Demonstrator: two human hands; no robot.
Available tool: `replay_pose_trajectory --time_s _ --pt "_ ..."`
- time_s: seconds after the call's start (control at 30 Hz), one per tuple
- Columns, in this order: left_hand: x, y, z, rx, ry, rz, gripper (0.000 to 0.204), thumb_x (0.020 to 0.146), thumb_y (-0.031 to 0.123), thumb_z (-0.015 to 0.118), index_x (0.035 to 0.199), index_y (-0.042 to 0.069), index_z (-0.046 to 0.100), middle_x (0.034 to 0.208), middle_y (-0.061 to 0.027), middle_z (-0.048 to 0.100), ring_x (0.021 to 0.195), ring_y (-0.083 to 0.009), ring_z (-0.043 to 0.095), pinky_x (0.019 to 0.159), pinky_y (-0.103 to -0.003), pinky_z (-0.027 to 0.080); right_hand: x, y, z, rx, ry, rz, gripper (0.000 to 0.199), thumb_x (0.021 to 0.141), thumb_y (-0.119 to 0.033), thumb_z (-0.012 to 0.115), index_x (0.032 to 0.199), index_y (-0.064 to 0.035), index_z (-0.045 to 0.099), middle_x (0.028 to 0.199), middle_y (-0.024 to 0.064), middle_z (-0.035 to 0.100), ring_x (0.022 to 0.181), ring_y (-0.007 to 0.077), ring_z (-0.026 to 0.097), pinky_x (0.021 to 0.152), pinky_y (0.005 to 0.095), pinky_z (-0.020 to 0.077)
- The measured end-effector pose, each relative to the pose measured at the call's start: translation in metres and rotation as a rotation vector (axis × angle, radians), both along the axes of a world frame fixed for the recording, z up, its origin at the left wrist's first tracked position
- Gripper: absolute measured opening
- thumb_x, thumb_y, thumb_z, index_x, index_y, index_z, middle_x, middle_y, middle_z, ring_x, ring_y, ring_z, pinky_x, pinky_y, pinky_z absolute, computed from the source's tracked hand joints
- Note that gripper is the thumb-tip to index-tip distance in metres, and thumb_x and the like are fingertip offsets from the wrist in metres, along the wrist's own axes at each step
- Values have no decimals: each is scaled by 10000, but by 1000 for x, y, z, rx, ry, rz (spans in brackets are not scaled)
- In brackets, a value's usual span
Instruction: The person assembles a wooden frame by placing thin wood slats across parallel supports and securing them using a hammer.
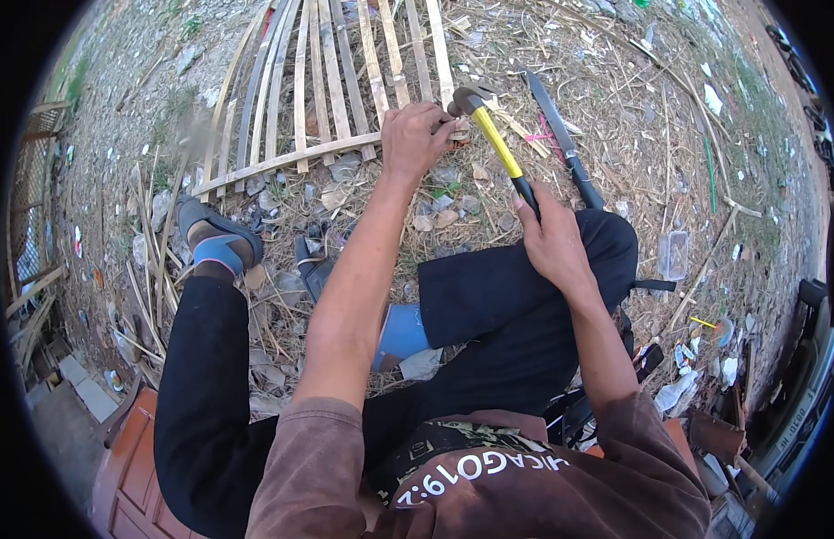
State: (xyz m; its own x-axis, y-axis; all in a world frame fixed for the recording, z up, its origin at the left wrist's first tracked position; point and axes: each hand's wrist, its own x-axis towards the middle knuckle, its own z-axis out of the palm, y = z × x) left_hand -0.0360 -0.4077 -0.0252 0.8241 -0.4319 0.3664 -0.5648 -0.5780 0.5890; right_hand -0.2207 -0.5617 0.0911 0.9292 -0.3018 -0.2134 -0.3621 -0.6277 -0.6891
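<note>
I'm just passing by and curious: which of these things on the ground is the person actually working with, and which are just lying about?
In use:
- hammer, yellow-handled, in the right hand
- bamboo slat panel, with the left hand pressed at its crossbar, beside the hammer head

Lying about:
- long dark blade next to the hammer
- clear plastic tub
- dry straw and paper scraps

Left hand (417, 139) reaches forward, right hand (552, 238) closed in a grip.
</note>
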Motion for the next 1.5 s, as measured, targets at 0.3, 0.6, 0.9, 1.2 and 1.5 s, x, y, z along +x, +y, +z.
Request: replay_pose_trajectory --time_s 0.3,0.6,0.9,1.2,1.5 --pt "1 5 3 37 42 -8 235 862 353 787 849 118 788 846 5 727 795 -225 687 747 -368 417 11 8 32 32 -72 -84 191 1036 -178 564 1077 6 536 692 259 611 672 486 616 611 551 435" --pt "2 2 3 60 36 -14 242 861 357 784 846 115 791 841 -16 727 763 -240 685 721 -384 442 17 9 29 -10 -89 -74 166 1033 -161 575 1050 -11 505 634 249 573 627 487 598 563 547 409" --pt "4 0 -3 -13 -7 -4 225 823 353 798 785 132 776 794 -7 700 820 -232 668 728 -388 437 20 8 23 -46 -78 -51 198 1043 -185 561 1077 2 506 665 267 583 644 490 599 588 547 413" --pt "0 -2 -3 2 7 14 207 829 345 797 771 147 781 783 1 704 787 -221 671 709 -383 450 3 -2 4 -53 10 -11 219 1042 -210 572 1111 -4 545 698 249 609 652 467 609 595 505 434" --pt "2 0 -6 0 20 -5 207 840 357 786 783 158 787 794 2 716 795 -226 668 685 -392 485 10 3 7 -76 -32 -44 196 1035 -183 568 1035 3 505 665 274 590 671 514 604 604 569 425"
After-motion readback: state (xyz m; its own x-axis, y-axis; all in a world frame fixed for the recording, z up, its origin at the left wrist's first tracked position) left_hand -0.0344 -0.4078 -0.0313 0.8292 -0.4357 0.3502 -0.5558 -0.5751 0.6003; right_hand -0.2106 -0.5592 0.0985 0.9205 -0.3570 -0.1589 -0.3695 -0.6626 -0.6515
